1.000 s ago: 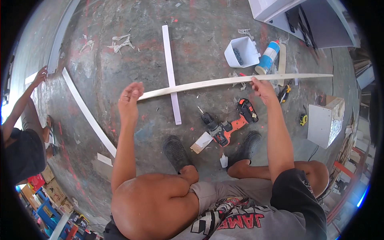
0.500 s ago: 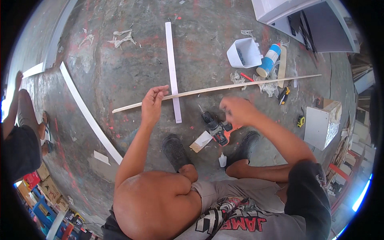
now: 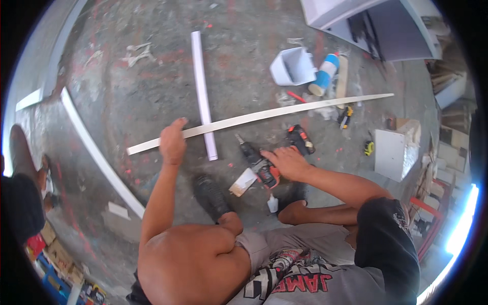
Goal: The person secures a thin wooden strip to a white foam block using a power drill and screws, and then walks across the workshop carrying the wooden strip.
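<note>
Long pale strip (image 3: 264,113) sits in the curled left hand (image 3: 173,145) near one end, crossing a white strip (image 3: 200,76); the right hand (image 3: 288,161) partly covers a drill (image 3: 253,156), grip unclear; floor (image 3: 152,91) spreads beyond the pale strip's far edge.

A workshop is indicated by the bare grey concrete floor (image 3: 152,96), which is marked with red paint and strewn with pale scraps (image 3: 138,55). An orange-and-black cordless drill (image 3: 260,166), a yellow-and-black tape measure (image 3: 368,148) and long, narrow, whitish strips (image 3: 254,117) are laid out across it. Leftover boards (image 3: 452,136) are piled along the right edge, and brown cardboard boxes (image 3: 62,255) are gathered at lower left.
</note>
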Tool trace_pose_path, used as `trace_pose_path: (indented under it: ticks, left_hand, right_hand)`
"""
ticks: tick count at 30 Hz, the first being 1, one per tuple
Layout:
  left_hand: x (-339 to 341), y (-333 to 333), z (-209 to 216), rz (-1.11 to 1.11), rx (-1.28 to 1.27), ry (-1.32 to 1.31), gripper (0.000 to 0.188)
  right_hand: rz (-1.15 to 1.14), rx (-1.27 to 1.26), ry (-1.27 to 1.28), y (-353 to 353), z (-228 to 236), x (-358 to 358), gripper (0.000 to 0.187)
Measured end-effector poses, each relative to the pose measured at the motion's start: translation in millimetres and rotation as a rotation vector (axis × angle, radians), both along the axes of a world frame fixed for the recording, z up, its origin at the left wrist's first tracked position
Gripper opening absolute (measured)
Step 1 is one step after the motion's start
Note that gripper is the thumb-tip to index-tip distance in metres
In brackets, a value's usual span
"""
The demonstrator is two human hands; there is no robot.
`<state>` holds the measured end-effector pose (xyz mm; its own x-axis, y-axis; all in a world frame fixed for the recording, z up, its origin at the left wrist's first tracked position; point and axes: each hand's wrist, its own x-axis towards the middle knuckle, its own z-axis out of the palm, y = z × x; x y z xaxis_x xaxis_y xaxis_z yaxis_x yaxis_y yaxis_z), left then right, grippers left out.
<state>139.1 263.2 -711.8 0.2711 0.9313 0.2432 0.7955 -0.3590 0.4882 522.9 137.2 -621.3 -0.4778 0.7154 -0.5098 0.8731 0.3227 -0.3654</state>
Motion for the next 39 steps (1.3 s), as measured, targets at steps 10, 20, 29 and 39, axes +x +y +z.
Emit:
trace_pose_path:
  ticks: [10, 20, 29, 39]
  left_hand:
    - [-46, 14, 24, 0.425, -0.159, -0.466, 0.03]
    - [48, -56, 58, 0.728, -1.024, -1.613, 0.046]
    - [75, -65, 36, 0.528, -1.123, -1.978, 0.049]
    - [83, -61, 45, 0.654, -1.271, -1.917, 0.044]
  right_hand:
    - [-0.07, -0.211, 0.181, 18, 64, -34, 0.086]
    - [-0.647, -0.457, 0.6, 25, 87, -64, 0.069]
    - [-0.567, -0.252, 0.883, 17, 63, -45, 0.072]
    - [-0.408, -0.118, 0.588, 34, 88, -48, 0.067]
